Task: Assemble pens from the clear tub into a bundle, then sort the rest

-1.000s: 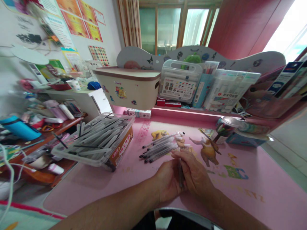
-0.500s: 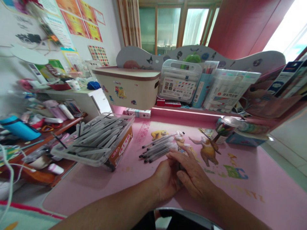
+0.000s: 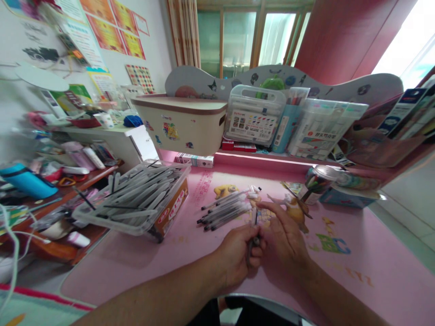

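Here, left hand: fingers curled, the grip narrow and holding a slim pen.
Pen: in the left hand, above the desk; its far end projects past the thumb, while the fingers partly hide the rest.
Right hand: beside the pen, grip wide, fingers extended; the index fingertip is near the pen's far end, and contact cannot be told.
Desk: pink, printed with a bear, partly covered by the right hand, and coloured letters.
Loose pens: a bundle lying on the desk just beyond the left hand, dark ends to the left.
Tray: clear plastic, left of the loose pens, heaped with grey pens; a brown label covers its right side.
Jar: at the desk's far right, filled with dark items, beside a blue box.
White box: behind the tray, at the foot of the shelf.
Shelf: carries, left to right, a cream bin, two red boxes below a marker case, a blue holder and a second case.
Window: farthest, beside a curtain.
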A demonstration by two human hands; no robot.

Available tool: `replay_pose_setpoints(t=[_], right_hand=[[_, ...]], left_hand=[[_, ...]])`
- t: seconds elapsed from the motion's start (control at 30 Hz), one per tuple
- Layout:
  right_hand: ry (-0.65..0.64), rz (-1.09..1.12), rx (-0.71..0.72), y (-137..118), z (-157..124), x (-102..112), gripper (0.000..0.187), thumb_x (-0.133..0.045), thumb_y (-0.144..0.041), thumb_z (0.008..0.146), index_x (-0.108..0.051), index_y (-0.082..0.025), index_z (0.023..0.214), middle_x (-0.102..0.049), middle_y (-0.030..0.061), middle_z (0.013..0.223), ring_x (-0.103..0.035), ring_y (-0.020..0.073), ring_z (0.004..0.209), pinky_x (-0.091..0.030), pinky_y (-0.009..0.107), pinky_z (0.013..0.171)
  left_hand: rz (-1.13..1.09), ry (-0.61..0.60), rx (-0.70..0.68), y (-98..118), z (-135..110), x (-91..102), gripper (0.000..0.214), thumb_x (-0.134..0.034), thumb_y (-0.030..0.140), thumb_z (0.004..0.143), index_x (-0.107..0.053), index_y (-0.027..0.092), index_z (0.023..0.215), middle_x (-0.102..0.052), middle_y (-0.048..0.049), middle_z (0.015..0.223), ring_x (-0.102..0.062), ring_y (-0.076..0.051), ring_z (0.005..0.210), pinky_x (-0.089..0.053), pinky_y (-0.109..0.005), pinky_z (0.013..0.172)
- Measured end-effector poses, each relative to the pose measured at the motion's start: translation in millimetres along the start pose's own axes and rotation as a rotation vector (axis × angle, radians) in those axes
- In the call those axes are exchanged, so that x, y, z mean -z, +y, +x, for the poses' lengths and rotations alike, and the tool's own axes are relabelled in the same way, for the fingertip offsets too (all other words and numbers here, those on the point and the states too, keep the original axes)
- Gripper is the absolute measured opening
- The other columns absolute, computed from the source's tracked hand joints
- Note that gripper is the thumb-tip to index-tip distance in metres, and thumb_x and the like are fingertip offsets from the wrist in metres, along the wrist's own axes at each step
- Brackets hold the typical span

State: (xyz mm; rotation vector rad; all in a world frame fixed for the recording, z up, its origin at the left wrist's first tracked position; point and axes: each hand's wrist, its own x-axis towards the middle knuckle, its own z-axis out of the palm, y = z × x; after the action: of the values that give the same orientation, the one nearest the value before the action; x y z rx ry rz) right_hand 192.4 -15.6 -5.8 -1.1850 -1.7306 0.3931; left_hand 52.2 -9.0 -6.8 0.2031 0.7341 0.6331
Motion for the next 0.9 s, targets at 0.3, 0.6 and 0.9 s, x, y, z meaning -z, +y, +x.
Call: replay_pose_setpoints(t=[0.3,0.6,0.9], right_hand=[[-0.186,-0.171,-0.019,29,19,-9,0.030,-0.046,-0.024,0.087,-0.068,-0.020,0.107,-0.069,0.0095,0.112,-0.060,0.0263,0.105,-0.047,0.046,0.096],[-0.436,-0.509,0.150,32,7,-27,0.040,-0.045,-0.020,0.095,-0.058,-0.024,0.133,-0.056,0.0077,0.140,-0.045,0.0321,0.129,-0.038,0.054,0.105],[-0.450,-0.514,0.157,18,9,-22,0.032,-0.044,-0.020,0.098,-0.063,-0.020,0.123,-0.061,0.0104,0.131,-0.047,0.0295,0.124,-0.039,0.051,0.106]], left_hand=[[0.350,-0.056,-0.232,7,-32,-21.9,0.012,-0.058,0.025,0.081,-0.050,0.016,0.079,-0.048,0.0029,0.065,-0.026,-0.002,0.043,-0.011,-0.015,0.042],[0.339,-0.138,-0.336,40,-98,-31.2,0.015,-0.068,0.026,0.078,-0.059,0.014,0.082,-0.052,0.0008,0.073,-0.035,-0.003,0.051,-0.022,-0.015,0.045],[1.071,0.476,-0.969,128,-179,24.6,0.022,-0.067,0.038,0.081,-0.066,0.021,0.095,-0.056,0.0048,0.068,-0.045,-0.006,0.056,-0.036,-0.016,0.053]])
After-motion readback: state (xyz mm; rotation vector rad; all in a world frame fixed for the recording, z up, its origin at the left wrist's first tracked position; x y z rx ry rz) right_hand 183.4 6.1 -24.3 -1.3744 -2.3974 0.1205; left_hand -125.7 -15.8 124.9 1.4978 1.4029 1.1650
